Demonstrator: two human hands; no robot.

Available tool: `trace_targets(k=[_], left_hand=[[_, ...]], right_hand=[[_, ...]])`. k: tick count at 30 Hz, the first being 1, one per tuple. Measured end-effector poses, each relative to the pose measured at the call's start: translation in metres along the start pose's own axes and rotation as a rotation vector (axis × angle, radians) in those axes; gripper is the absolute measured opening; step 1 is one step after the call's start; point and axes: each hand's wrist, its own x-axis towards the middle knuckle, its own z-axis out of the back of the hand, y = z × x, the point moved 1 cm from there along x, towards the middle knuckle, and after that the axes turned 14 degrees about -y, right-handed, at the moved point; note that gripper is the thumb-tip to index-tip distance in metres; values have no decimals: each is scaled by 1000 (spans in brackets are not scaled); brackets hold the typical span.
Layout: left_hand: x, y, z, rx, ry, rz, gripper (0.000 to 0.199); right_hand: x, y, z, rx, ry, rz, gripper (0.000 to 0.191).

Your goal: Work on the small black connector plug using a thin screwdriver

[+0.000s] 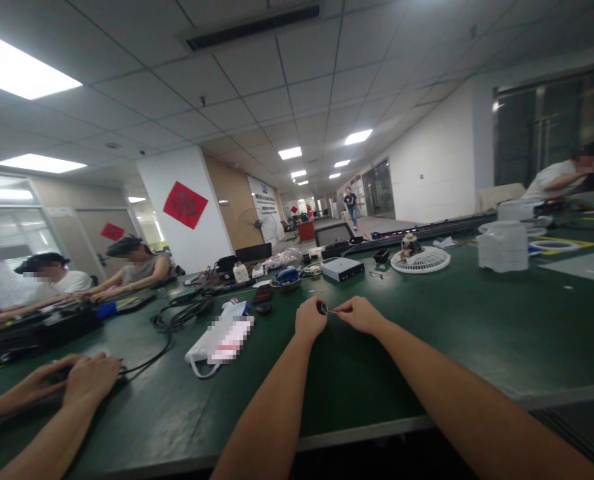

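Observation:
My left hand [311, 321] is closed around a small dark round part [323, 309], whose ringed end faces right. My right hand [361, 315] pinches a thin metal rod [332, 312] that points at that end. Whether the rod touches the part or belongs to it, I cannot tell. Both hands are held close together over the green table [357, 387]. Most of the round part is hidden inside my left fingers.
Beyond my hands are a grey box [343, 269], a white fan grille [421, 261] and a blue item in a bowl [287, 279]. Leftward lie a white bag [221, 333], black cables [181, 313] and a co-worker's hands [89, 380]. White plastic parts [503, 247] stand right.

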Motion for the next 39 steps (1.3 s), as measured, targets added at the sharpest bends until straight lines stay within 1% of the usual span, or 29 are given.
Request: trace_targets(k=[5, 8, 14, 17, 23, 27, 30, 34, 37, 39], left_hand=[[-2, -6, 1, -11, 16, -1, 26], [-3, -7, 1, -8, 29, 5, 26], [-2, -7, 3, 15, 31, 12, 26], [-1, -8, 4, 15, 29, 5, 26], [-3, -8, 2, 8, 36, -13, 26], [-2, -6, 3, 11, 36, -7, 27], [-2, -8, 4, 4, 38, -7, 27], [-2, -13, 4, -23, 51, -22, 27], [-3, -13, 3, -36, 48, -14, 28], [-3, -12, 4, -39, 34, -1, 30]], right_hand=[[0, -1, 4, -54, -12, -42, 21], [0, -2, 5, -89, 4, -67, 21], [-1, 2, 5, -71, 51, -42, 23], [-2, 4, 7, -53, 46, -28, 26], [-2, 2, 9, -99, 34, -60, 25], [-3, 6, 9, -76, 70, -30, 25], [-3, 9, 10, -56, 64, -8, 26], [-1, 5, 11, -100, 30, -50, 25], [-1, 2, 11, -131, 38, -76, 24], [-1, 3, 10, -124, 54, -65, 22]])
